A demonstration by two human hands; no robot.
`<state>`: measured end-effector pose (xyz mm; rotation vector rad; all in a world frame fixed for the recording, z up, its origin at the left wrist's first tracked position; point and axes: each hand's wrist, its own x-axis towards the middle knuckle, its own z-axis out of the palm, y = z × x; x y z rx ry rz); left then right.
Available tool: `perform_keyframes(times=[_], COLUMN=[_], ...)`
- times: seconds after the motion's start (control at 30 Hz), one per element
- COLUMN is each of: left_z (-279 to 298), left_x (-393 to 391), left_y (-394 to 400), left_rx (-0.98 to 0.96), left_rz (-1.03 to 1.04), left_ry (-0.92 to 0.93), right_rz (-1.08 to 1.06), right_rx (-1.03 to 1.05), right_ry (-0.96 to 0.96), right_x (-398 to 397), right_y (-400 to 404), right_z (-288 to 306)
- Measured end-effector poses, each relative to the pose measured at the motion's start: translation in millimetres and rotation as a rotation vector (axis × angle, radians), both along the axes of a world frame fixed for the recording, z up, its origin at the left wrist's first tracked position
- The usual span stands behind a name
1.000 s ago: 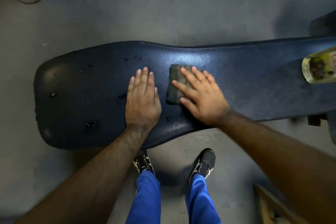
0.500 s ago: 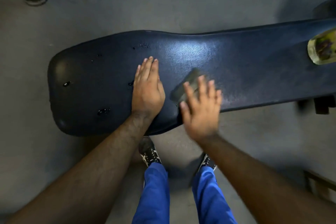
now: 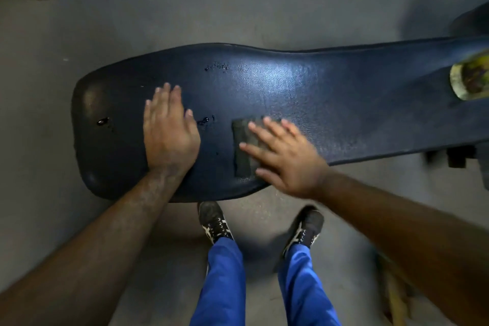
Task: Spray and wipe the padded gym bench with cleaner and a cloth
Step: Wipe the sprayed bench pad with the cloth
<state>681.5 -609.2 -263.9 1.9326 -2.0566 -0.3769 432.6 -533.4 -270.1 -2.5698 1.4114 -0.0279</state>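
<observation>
The right hand (image 3: pixel 285 164) presses its released, flat grip on a dark folded cloth (image 3: pixel 244 149) lying near the front edge of the navy padded bench (image 3: pixel 330 103), while the left hand (image 3: pixel 169 130), grip also released, rests palm-down beside scattered droplets (image 3: pixel 205 120) of cleaner.

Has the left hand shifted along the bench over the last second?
Yes. The left hand now lies nearer the bench's rounded end, further from the droplet cluster and the cloth.
</observation>
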Motion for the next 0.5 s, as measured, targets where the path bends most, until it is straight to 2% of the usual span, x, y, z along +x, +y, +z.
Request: perform_keyframes(times=[0.03, 0.1, 0.13, 0.17, 0.2, 0.27, 0.3, 0.33, 0.4, 0.43, 0.5], left_z=[-4, -10, -10, -10, -8, -8, -10, -11, -13, -14, -11], left_x=[2, 5, 5, 4, 3, 3, 4, 4, 5, 5, 5], left_y=[-1, 0, 0, 0, 0, 0, 0, 0, 0, 0, 0], left_rx=[0.003, -0.008, -0.016, -0.021, -0.021, -0.014, -0.017, -0.023, -0.015, -0.010, -0.005], left_rz=[-0.007, -0.023, -0.021, -0.012, -0.006, -0.003, -0.006, -0.009, -0.012, -0.013, -0.016], left_ry=[-0.031, -0.077, -0.083, -0.084, -0.083, -0.083, -0.089, -0.100, -0.118, -0.117, -0.120], right_rz=[-0.145, -0.641, -0.732, -0.641, -0.442, -0.072, -0.091, -0.264, -0.749, -0.777, -0.399], right_rx=[-0.007, 0.020, 0.025, 0.030, 0.051, 0.051, 0.027, 0.017, 0.041, 0.047, 0.052], right_ry=[0.008, -0.042, -0.053, -0.060, -0.071, -0.067, -0.053, -0.045, -0.085, -0.075, -0.046], right_x=[-7, 17, 43, 65, 72, 45, 30, 20, 35, 58, 85], right_y=[-18, -36, -35, -29, -22, -32, -50, -70, -96, -98, -90], right_z=[-4, -4, -1, 2, 5, 5, 2, -2, -4, -2, 4])
